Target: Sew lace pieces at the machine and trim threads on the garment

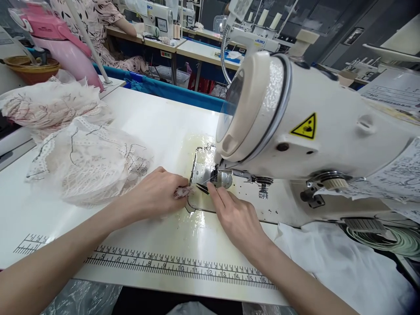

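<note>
My left hand [164,192] is closed round a small gathered bit of pale pink lace fabric [183,191], just left of the sewing machine's metal needle plate [205,164]. Close by, my right hand [234,214] is closed on dark thread snips [202,188], whose two pointed blades face the lace. Most of the snips is hidden under my fingers. A thin thread seems to run from the lace toward the needle area. The white sewing machine head [259,109] overhangs the plate, with its presser foot [215,173] above my right fingertips.
Loose white lace pieces [88,162] with dark threads lie at the left, more lace [55,103] behind them. A pink bottle [59,43] and brown bowl [31,68] stand beyond. White cloth [341,267] lies right. A printed ruler [183,267] borders the front. Another person's arm [126,27] shows behind.
</note>
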The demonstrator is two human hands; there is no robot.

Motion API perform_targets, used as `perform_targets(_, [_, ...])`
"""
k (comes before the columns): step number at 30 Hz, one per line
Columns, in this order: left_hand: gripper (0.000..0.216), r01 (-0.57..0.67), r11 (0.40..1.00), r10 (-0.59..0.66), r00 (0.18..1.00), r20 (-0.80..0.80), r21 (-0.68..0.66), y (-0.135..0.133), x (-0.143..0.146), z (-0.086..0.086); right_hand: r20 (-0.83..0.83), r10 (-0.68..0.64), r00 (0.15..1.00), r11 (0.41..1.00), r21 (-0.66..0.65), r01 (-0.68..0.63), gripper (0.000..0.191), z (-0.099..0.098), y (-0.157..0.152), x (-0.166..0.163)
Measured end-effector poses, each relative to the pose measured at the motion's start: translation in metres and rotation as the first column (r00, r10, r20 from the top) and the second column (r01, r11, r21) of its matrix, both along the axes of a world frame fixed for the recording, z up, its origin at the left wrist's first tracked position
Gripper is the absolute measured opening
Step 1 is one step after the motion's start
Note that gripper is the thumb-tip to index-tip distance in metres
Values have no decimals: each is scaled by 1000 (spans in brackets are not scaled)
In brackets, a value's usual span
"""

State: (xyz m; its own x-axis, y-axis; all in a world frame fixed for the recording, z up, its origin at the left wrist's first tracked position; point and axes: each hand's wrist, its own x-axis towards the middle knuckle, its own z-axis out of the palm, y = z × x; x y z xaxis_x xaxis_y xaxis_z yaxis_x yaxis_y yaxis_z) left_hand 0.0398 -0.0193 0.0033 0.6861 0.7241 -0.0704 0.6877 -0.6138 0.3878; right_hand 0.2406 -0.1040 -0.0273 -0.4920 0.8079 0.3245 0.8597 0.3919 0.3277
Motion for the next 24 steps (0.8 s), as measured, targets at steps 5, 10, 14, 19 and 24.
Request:
perform_targets(5, [30,-5,999,6,1000,23,-54,0,1,3,-41,4,999,999,-39,-6,63,-2,-1,-1])
perform_targets(10, [24,-64,984,74,996,57,-164,-8,-5,12,-107,-34,994,997,-79,26,44,7,-12,10])
perform_targets(14, [14,-67,976,93,989,117,-209,-30,-5,22,-162,-153,975,981,-146,130,25,17,-30,36])
perform_targets(19, [18,-66,936,170,944,281,-345,-84,5,22,-731,-279,622,935,-353,4,32,24,-70,25])
perform_targets(24, [13,-136,910,298,872,389,-392,-140,10,6,-739,-673,-38,658,-575,-487,32,22,-109,-24])
